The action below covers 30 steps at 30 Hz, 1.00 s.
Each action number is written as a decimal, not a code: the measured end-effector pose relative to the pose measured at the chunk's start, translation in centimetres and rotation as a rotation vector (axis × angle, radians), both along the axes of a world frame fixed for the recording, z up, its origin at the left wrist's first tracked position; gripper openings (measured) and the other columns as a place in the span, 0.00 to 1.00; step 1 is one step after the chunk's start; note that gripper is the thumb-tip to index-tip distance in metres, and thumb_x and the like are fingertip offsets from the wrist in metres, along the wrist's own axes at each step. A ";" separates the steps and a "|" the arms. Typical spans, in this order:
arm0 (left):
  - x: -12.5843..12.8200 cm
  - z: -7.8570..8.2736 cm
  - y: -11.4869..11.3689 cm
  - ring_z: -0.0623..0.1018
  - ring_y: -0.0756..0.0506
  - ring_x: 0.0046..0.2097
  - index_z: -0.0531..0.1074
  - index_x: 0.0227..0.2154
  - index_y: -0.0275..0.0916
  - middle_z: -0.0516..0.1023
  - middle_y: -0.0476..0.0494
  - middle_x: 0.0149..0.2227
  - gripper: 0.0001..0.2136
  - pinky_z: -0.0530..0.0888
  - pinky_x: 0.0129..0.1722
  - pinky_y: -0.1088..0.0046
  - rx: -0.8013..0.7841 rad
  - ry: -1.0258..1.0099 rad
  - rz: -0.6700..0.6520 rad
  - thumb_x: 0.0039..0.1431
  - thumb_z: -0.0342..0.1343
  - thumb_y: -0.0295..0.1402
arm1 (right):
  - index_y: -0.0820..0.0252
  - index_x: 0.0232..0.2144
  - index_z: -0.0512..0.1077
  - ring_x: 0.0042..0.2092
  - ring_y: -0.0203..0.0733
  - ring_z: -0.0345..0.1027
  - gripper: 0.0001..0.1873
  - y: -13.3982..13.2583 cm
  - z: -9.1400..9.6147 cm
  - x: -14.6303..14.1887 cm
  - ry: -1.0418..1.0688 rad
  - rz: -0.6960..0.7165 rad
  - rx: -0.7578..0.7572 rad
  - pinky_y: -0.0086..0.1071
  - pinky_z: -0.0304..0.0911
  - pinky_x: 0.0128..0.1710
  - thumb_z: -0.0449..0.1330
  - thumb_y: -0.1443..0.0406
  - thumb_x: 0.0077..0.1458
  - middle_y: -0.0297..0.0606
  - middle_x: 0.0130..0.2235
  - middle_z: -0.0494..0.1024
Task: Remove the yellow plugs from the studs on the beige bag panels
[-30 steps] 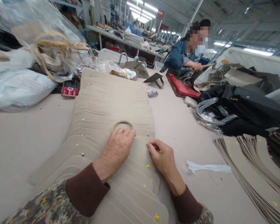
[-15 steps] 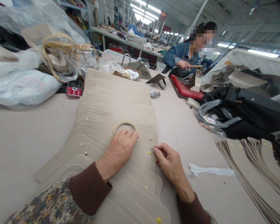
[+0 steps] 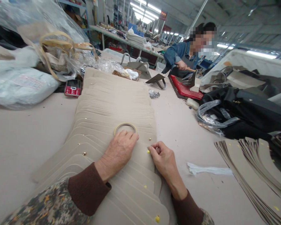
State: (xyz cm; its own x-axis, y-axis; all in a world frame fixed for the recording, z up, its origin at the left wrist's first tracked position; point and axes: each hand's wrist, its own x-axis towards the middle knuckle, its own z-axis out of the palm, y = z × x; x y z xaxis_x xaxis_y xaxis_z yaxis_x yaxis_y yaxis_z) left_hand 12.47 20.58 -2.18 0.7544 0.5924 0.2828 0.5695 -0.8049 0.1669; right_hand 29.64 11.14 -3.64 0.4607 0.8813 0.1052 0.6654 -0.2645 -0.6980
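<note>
A long overlapping row of beige leather pieces (image 3: 112,103) runs away from me down the table, some with small metal studs. My left hand (image 3: 119,150) lies on the pieces, fingers curled over the near edge of a thin tape ring (image 3: 125,126). My right hand (image 3: 160,156) rests at the right edge of the row, thumb and fingers pinched next to a small yellow dot (image 3: 148,152); what they pinch is too small to name. More yellow dots mark the nearer pieces.
A fan of beige pieces (image 3: 255,168) lies at the right, a white strip (image 3: 208,169) beside it. Black bags (image 3: 243,109), a red pad (image 3: 184,89), a red phone (image 3: 72,88) and plastic-wrapped bundles (image 3: 25,62) crowd the far table. A co-worker (image 3: 182,56) hammers opposite.
My right hand drew out to the right of the row, then came back left to the yellow dot. My left hand has stayed on the ring. The co-worker's hammer hand moved.
</note>
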 end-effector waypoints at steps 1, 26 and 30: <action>0.0 0.1 0.0 0.69 0.40 0.37 0.68 0.34 0.38 0.72 0.43 0.33 0.08 0.68 0.39 0.62 -0.004 0.004 0.001 0.66 0.45 0.24 | 0.59 0.28 0.73 0.22 0.36 0.65 0.10 -0.2 -0.1 0.2 0.061 0.007 0.015 0.27 0.56 0.22 0.58 0.59 0.56 0.29 0.20 0.72; -0.4 -0.2 0.1 0.74 0.42 0.39 0.69 0.40 0.37 0.76 0.43 0.36 0.08 0.73 0.41 0.62 -0.065 -0.165 -0.089 0.66 0.46 0.24 | 0.58 0.23 0.76 0.37 0.41 0.71 0.08 -1.8 1.1 1.4 -0.073 0.190 0.023 0.32 0.64 0.36 0.64 0.64 0.53 0.38 0.36 0.75; -0.7 -0.3 -0.3 0.78 0.46 0.41 0.64 0.51 0.39 0.78 0.44 0.40 0.12 0.76 0.40 0.69 -0.097 -0.334 -0.295 0.67 0.44 0.26 | 0.59 0.38 0.76 0.35 0.39 0.71 0.06 -1.4 1.2 0.8 0.058 0.162 0.256 0.31 0.66 0.35 0.60 0.66 0.58 0.37 0.35 0.78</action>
